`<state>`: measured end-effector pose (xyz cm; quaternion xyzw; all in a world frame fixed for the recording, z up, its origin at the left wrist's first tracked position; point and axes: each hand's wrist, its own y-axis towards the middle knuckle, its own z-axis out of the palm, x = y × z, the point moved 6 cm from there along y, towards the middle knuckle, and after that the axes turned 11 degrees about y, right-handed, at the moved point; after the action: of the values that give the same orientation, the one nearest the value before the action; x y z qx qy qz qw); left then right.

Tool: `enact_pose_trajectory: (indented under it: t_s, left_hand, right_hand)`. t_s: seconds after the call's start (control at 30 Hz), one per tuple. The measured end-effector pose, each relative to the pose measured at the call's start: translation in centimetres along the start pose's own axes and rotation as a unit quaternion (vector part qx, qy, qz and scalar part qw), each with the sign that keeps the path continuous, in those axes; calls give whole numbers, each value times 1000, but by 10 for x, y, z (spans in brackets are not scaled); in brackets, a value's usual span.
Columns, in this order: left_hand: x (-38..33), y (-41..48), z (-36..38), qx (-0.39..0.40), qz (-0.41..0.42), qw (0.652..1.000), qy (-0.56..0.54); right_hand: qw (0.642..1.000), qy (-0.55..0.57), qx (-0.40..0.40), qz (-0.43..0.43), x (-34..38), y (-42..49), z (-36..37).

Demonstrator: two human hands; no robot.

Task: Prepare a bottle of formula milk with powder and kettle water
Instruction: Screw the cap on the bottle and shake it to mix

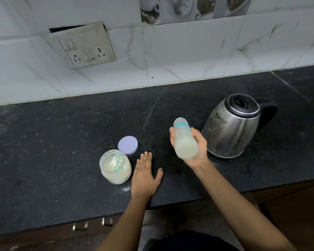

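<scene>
I'm watching from the head camera as both forearms are reaching forward over the edge of the dark counter. The left hand is lying palm down on the stone, fingers straight and close together, thumb spread out to the side, gripping nothing. A ring is showing on one finger. The right hand is turning palm up, wrist bent, and I'm seeing its fingers and thumb curling round the body of the baby bottle.

The bottle is sitting tilted in that grip, its capped end pointing up and away towards the wall, its lower end carrying pale milky liquid. It is blurring in the picture, so I cannot read its markings beyond a teal band near the top.

Just left of the left hand, the open powder jar is standing upright with a green scoop resting inside it. Its lilac lid is lying flat just behind the jar. The steel kettle is standing just to the right of the right hand, lid down, black handle facing away to the right.
</scene>
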<state>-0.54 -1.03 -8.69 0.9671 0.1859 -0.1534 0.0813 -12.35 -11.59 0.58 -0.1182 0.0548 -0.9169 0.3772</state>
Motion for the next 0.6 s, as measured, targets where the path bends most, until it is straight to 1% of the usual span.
enact_pose_trajectory:
  t_s: [0.07, 0.1, 0.17, 0.23, 0.33, 0.37, 0.43, 0.47, 0.5, 0.53, 0.6]
  left_hand:
    - [0, 0, 0, 3, 0, 1000, 0]
    - [-1, 0, 0, 4, 0, 1000, -2]
    - [-1, 0, -1, 0, 2, 1000, -5]
    - [-1, 0, 0, -1, 3, 1000, -5]
    - [0, 0, 0, 2, 3, 1000, -3]
    - [0, 0, 0, 5, 5, 1000, -3]
    - [1, 0, 0, 3, 7, 1000, -5]
    - [1, 0, 0, 5, 7, 1000, -6]
    - [1, 0, 0, 8, 8, 1000, -6]
    - [2, 0, 1, 9, 8, 1000, -4]
    - [2, 1, 1, 12, 5, 1000, -4]
  right_hand:
    - [999, 39, 13, -27, 6, 1, -2]
    - [998, 63, 14, -12, 4, 0, -4]
    - [999, 26, 0, 20, 1, -2, -3]
    - [1000, 17, 10, 9, 0, -1, 13]
    - [991, 127, 4, -41, 12, 8, 11]
    - [988, 155, 5, -20, 11, 11, 8]
    - [994, 98, 17, 50, 5, 7, 11]
    - [995, 72, 23, 60, 4, 6, 15]
    - [996, 61, 27, 52, 3, 7, 21]
    - [998, 60, 21, 17, 7, 10, 22]
    - [994, 95, -27, -37, 10, 14, 16]
